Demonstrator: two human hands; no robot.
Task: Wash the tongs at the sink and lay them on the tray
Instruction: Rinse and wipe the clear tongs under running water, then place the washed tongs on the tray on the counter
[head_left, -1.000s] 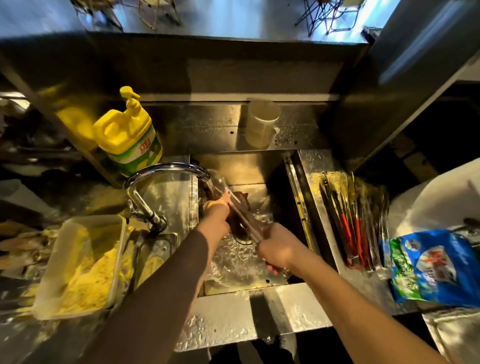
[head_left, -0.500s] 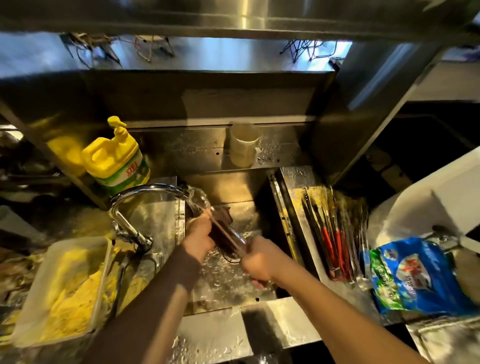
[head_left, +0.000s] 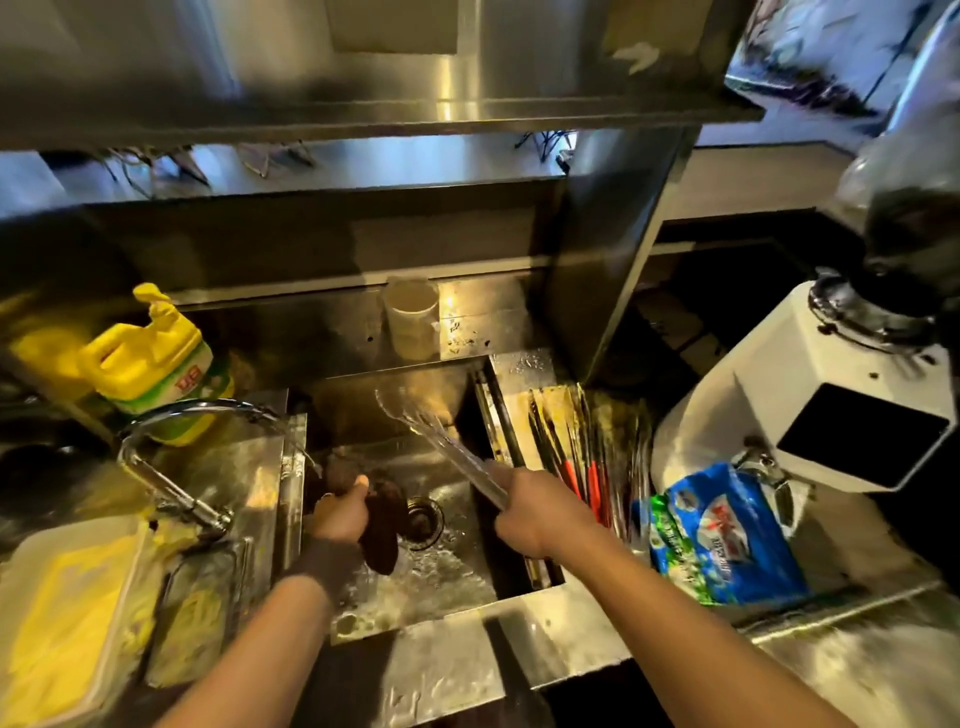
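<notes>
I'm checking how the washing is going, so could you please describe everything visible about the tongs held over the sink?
The long clear tongs, of glassy or shiny see-through material, are gripped at their near end by the right hand. They slant up and away to the left over the steel sink basin, tips highest near the basin's back wall. The two arms lie close together; motion blur hides finer detail. Nothing but that hand touches them: the left hand holds a dark brown scrubbing sponge lower down, apart from them.
</notes>
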